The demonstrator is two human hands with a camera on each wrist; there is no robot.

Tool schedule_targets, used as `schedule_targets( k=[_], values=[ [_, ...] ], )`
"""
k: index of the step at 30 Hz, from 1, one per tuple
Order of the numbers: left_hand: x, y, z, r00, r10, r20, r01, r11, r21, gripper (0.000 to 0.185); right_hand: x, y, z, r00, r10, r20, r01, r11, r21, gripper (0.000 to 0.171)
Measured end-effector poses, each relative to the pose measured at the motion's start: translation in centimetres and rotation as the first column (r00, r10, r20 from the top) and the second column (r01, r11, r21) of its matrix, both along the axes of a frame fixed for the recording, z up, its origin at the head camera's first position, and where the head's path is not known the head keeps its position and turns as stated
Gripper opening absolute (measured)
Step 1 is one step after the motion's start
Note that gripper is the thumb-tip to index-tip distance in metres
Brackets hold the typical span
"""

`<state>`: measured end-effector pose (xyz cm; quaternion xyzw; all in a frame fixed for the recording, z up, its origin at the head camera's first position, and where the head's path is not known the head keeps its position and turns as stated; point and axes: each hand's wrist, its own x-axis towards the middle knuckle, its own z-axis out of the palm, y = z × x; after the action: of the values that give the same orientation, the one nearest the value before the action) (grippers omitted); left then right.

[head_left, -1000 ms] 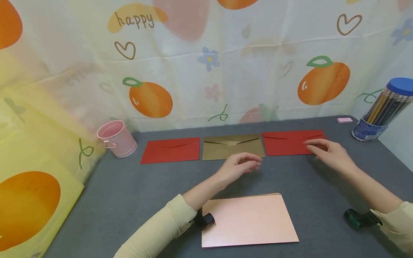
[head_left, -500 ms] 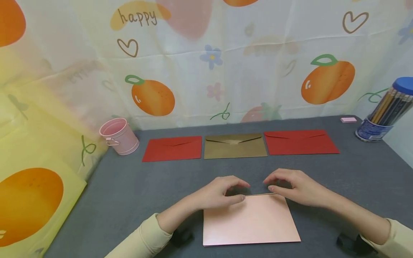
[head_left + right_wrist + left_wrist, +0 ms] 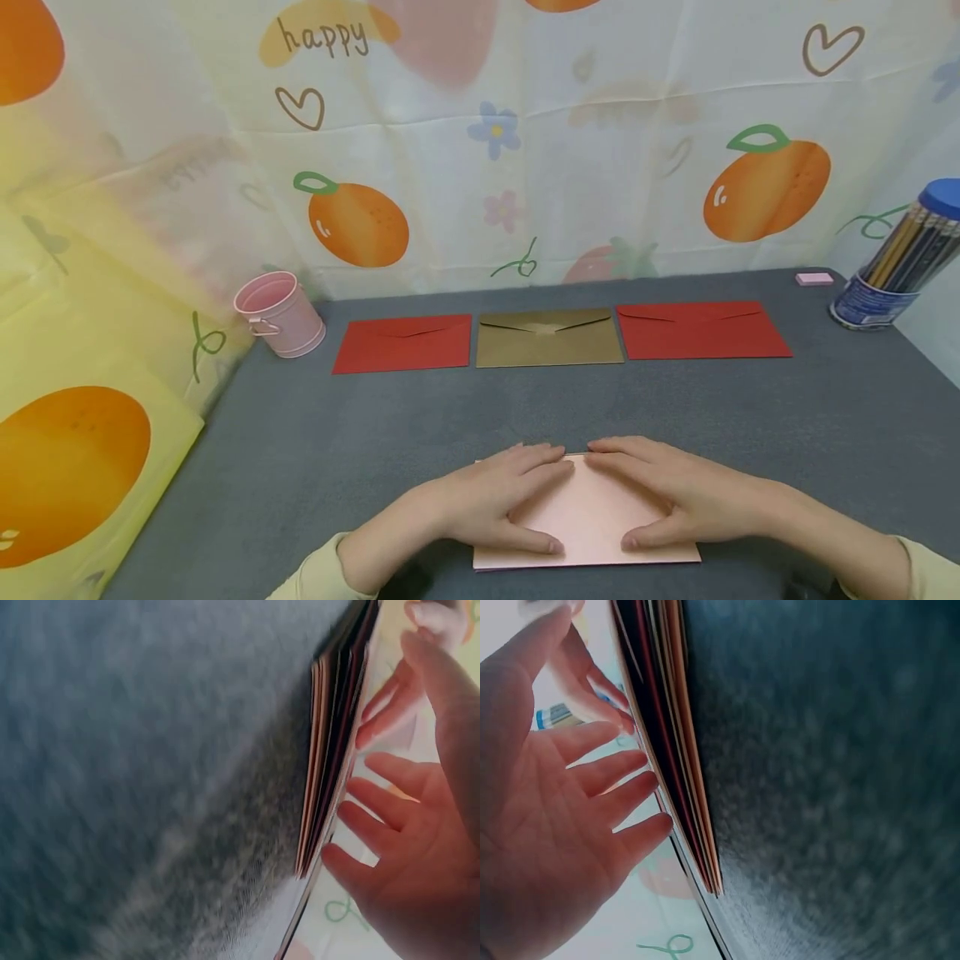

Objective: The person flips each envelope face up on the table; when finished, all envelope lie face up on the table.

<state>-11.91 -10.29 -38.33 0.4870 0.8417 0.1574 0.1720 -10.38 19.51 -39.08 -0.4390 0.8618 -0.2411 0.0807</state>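
Note:
A stack of flat pale pink sheets or envelopes [image 3: 592, 517] lies on the grey table in front of me; which of the two, I cannot tell. Its edge shows several layers in the left wrist view, pink, tan and dark red [image 3: 676, 750]. My left hand [image 3: 498, 502] lies over its left part, fingers extended toward the far edge. Over the right part is my right hand [image 3: 686, 493], fingers and thumb spread. Fingertips of both hands are at the far edge, thumbs toward the near side. In the right wrist view, the right hand's fingers [image 3: 375, 825] look straight.
Behind the stack lie a red envelope [image 3: 405, 343], a gold envelope [image 3: 551, 340] and another red envelope [image 3: 705, 332] in a row. A pink bucket [image 3: 281, 317] stands back left. At back right are a pink eraser [image 3: 814, 279] and a blue-lidded tub of pencils [image 3: 896, 258].
Both hands have come back from near the envelope row, the right one also moving left, and now lie over the pink stack. The envelopes have stayed in place.

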Motion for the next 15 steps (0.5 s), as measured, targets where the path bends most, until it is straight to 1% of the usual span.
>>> schedule_targets(
  k=[3, 6, 12, 15],
  values=[
    [0.5, -0.1, -0.1, 1.0, -0.02, -0.018, 0.019, 0.999, -0.037, 0.087, 0.5, -0.1, -0.2, 0.999, 0.016, -0.03, -0.015, 0.999, 0.038, 0.088],
    [0.9, -0.2, -0.1, 0.999, -0.036, -0.037, 0.033, 0.997, -0.068, 0.092, 0.8, -0.1, -0.5, 0.998, 0.032, -0.052, -0.029, 0.998, 0.056, 0.099],
    [1.4, -0.5, -0.3, 0.994, -0.053, -0.094, 0.044, 0.994, -0.099, 0.101, 0.9, -0.1, -0.7, 0.998, 0.051, -0.026, -0.049, 0.996, 0.071, 0.107],
    [1.5, -0.6, -0.4, 0.992, -0.061, -0.112, 0.049, 0.993, -0.103, 0.103, 0.9, 0.0, -0.7, 0.997, 0.074, -0.039, -0.071, 0.995, 0.063, 0.108]
  ],
)
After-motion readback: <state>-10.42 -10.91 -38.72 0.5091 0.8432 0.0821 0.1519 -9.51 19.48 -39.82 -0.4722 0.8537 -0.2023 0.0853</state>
